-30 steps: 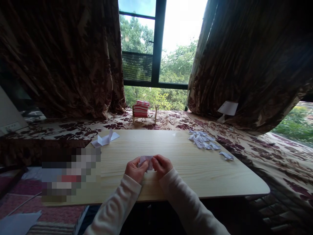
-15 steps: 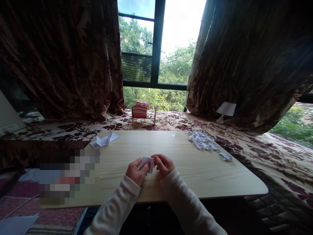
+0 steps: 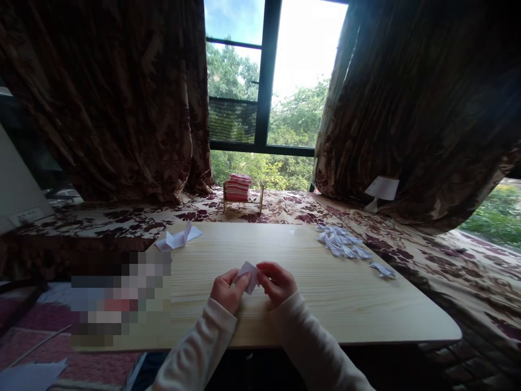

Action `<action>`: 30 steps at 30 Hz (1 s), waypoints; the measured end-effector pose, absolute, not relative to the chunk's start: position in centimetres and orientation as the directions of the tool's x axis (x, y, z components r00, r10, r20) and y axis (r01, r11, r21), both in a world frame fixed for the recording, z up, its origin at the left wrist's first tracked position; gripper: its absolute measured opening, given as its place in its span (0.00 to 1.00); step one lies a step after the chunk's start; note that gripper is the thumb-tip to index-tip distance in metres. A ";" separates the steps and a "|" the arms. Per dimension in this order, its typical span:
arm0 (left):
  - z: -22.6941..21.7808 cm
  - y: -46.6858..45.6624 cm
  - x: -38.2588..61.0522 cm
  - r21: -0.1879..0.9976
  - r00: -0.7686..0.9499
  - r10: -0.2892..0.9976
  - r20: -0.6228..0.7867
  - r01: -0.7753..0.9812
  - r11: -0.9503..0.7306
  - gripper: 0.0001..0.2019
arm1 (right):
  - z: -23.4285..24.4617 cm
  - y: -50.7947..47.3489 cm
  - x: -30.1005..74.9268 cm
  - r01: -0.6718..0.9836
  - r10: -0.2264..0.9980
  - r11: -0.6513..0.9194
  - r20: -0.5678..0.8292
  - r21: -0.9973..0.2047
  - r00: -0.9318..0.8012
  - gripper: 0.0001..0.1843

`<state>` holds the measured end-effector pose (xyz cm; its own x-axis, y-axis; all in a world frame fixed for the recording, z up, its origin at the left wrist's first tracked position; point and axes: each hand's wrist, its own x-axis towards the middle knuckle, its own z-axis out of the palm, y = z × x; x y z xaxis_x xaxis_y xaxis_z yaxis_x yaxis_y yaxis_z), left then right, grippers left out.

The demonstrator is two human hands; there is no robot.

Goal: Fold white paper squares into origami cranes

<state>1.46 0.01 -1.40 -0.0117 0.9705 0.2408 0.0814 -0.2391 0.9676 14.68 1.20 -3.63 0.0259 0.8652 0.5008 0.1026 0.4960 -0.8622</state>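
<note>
A small folded piece of white paper (image 3: 248,272) is held over the near middle of the wooden table. My left hand (image 3: 227,290) grips its left side, with the thumb across its face. Fingers of my right hand (image 3: 278,283) are closed in a pinch at the paper's right edge. A pile of folded paper pieces (image 3: 340,241) lies at the table's far right, with a smaller folded piece (image 3: 383,270) apart from it. Creased white sheets (image 3: 178,238) rest at the far left corner.
The pale wooden table (image 3: 309,315) stands before a ledge covered in flowered cloth. On the ledge are a small rack (image 3: 261,200) with striped red and white cloths (image 3: 237,187) and a white lamp (image 3: 382,188). A blurred patch (image 3: 122,304) hides the table's left side.
The paper has turned, so that one corner now points upward. Both hands stay close together around it. The whole view has shifted slightly down and to the right.
</note>
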 end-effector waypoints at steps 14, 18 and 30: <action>-1.9 0.4 1.2 0.981 -0.098 0.982 0.163 -0.088 -0.172 0.14 | -3.7 0.6 14.5 0.161 0.765 0.644 0.636 -0.748 -0.102 0.16; -1.9 0.4 1.2 0.982 -0.083 0.987 0.139 -0.115 -0.148 0.15 | -3.9 0.6 14.5 0.158 0.773 0.633 0.629 -0.758 -0.078 0.15; -1.8 0.3 1.3 0.977 -0.037 0.989 0.141 -0.155 -0.145 0.14 | -4.1 0.9 14.5 0.170 0.776 0.624 0.630 -0.763 -0.020 0.08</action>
<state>1.35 0.27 -1.79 -0.0373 0.9893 0.1410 -0.1547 -0.1451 0.9773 14.49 0.88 -4.08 -0.0201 0.7762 0.6301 0.1697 0.6238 -0.7630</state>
